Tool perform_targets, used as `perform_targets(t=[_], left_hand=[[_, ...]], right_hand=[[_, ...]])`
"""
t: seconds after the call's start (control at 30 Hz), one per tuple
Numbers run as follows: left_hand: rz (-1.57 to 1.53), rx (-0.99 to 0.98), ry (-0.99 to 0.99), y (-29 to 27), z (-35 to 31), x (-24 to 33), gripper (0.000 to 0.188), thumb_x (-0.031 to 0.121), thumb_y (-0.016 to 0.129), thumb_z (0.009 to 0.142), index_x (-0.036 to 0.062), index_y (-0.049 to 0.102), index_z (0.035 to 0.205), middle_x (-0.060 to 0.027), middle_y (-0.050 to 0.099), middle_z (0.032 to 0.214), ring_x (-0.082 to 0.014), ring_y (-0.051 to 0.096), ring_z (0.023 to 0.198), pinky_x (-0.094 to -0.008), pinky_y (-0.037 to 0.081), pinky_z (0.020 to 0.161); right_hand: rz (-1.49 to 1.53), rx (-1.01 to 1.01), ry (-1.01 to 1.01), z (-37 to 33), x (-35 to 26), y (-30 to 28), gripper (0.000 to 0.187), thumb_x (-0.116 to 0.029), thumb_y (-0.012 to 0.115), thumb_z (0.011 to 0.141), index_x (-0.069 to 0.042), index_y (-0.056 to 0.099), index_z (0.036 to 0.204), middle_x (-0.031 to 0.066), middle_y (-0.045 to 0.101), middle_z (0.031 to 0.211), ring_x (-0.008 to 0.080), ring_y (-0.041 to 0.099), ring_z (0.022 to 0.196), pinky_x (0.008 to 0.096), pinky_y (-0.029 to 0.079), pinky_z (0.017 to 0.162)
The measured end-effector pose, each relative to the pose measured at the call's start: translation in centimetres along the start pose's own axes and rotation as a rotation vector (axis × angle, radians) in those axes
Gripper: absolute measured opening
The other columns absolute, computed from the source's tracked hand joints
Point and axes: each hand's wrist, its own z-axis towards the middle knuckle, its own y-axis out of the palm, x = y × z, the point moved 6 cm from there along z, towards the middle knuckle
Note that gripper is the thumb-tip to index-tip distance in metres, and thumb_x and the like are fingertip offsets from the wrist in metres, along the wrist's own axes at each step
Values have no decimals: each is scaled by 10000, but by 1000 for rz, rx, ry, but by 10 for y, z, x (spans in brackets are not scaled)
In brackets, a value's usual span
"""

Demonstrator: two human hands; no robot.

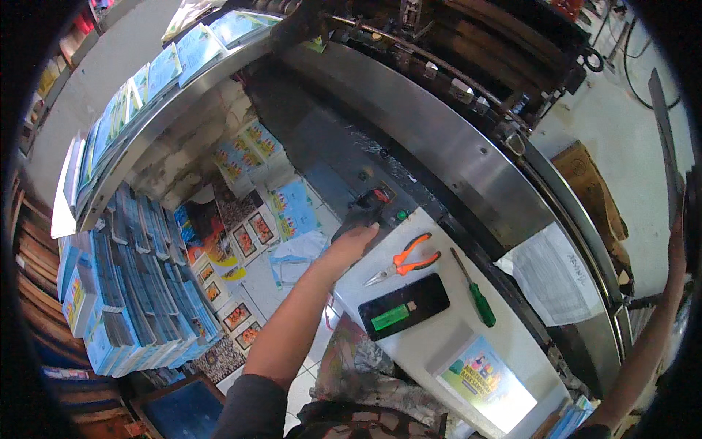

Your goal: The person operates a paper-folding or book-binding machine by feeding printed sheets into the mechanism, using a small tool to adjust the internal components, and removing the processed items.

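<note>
Near edge of white bench (439, 344): printed leaflet (479, 374), then black phone (402, 306) with green lighter (393, 316) lying on it. Just beyond: orange-handled pliers (406, 262) and green-handled screwdriver (474, 291), apart from each other.

Left hand (351, 245) laid over dark lever knob (362, 214) at bench's far corner, beside green button (401, 215). Grip narrow, fingers curled on knob; full closure cannot be told.

Knob judged rigid, fixed to machine, likely smooth; best taken from above, palm over top.

Right hand (676, 245) raised at far right rim, against dark edge; grip cannot be told.

Farther: curved steel machine panel (453, 139); stacks of blue booklets (139, 293) at left.
</note>
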Motion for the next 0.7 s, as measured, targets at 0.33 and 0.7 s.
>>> perform_targets(t=[0.33, 0.7], left_hand=[[-101, 116, 78, -70, 70, -4, 418, 414, 587, 935, 32, 629, 1100, -58, 665, 937, -181, 640, 784, -305, 466, 646], [-3, 134, 118, -60, 85, 7, 366, 317, 597, 939, 60, 582, 1198, -55, 670, 1063, -162, 642, 931, -314, 455, 768]], right_hand=[[-11, -177, -7, 41, 173, 125, 451, -205, 557, 889, -55, 593, 1313, 208, 626, 1255, 332, 641, 1102, 399, 481, 975], [130, -73, 282, -18, 133, 96, 408, -129, 520, 913, -107, 586, 1316, 213, 660, 1164, 339, 647, 1084, 386, 479, 924]])
